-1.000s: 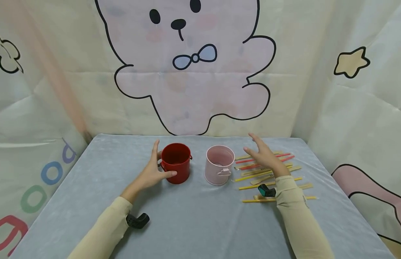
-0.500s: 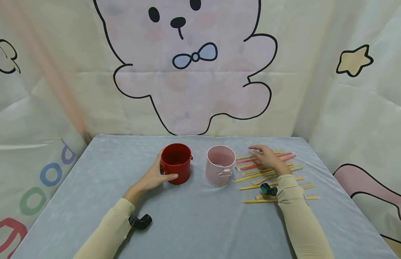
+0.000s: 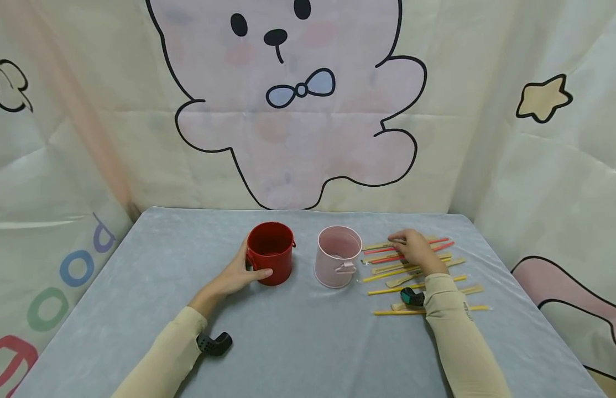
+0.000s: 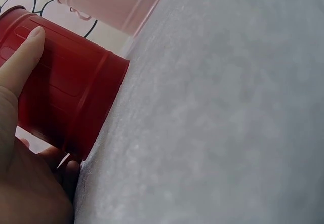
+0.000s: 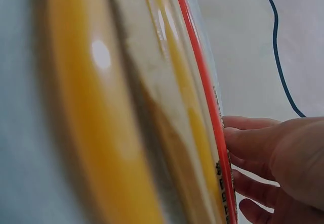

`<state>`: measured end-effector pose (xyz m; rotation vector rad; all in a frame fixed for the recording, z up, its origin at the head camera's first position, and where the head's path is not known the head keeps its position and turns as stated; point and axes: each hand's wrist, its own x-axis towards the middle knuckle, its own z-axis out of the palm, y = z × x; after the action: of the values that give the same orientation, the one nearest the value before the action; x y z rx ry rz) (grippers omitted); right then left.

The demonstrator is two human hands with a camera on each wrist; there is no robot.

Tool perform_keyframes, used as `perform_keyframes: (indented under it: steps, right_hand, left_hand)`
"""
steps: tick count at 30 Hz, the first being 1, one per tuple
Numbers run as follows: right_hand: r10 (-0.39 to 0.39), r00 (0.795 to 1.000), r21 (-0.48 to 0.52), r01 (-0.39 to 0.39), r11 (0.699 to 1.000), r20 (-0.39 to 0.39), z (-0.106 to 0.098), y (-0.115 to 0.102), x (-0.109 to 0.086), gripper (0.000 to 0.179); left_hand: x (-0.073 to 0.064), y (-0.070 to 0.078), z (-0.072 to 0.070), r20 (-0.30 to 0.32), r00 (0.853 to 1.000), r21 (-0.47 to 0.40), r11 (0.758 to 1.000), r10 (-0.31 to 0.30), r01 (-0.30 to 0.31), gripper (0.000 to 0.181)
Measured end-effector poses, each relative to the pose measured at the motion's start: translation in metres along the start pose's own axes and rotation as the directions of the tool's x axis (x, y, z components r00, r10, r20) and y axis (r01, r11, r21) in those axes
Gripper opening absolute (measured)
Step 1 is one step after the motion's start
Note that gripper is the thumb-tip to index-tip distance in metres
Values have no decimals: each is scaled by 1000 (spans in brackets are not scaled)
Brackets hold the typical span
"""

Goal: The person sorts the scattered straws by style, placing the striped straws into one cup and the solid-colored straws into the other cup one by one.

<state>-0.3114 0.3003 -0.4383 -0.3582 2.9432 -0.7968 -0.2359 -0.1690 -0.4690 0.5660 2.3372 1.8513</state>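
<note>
My left hand (image 3: 233, 275) grips the red bucket (image 3: 282, 264) from its left side. In the left wrist view the thumb lies along the red wall and the other fingers go behind it, partly hidden. To the right a pink bucket (image 3: 328, 272) stands upright. My right hand (image 3: 416, 253) is low over the far end of the row of sticks, its fingers bent down by the red straws (image 3: 380, 250). In the right wrist view the fingertips are close together behind a red straw (image 5: 210, 90), which hides whether they pinch anything.
Several yellow straws (image 3: 397, 313) and flat wooden sticks (image 3: 454, 262) lie in a row right of the pink bucket, some in clear wrappers. A pale blue cloth (image 3: 308, 348) covers the table. A printed curtain (image 3: 154, 166) hangs behind it.
My right hand has come down from above the straws, and its spread fingers have drawn together and bent. My left hand has settled more closely against the red bucket, which stays in place.
</note>
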Motion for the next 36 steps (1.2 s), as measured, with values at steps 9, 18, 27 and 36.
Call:
perform_keyframes:
  steps: [9,18,27,36]
  right_hand:
    - [18,1000,9,-18,1000,-1,-1,3,0,26]
    - [17,1000,41,-17,999,11,-5,2,-2,21]
    - [-18,994,40,23,999,-111,-16,-2,-6,20]
    - [-84,947,71,111,991,-309,-31,-23,-11,17]
  left_hand:
    - [-1,3,0,0,998,25,998,-56,56,105]
    - [0,6,-2,-14,995,33,994,-100,100,105]
    - [-1,3,-3,16,992,85,989,-126,124,72]
    - [0,1,-3,24,990,67,988,-141,139,72]
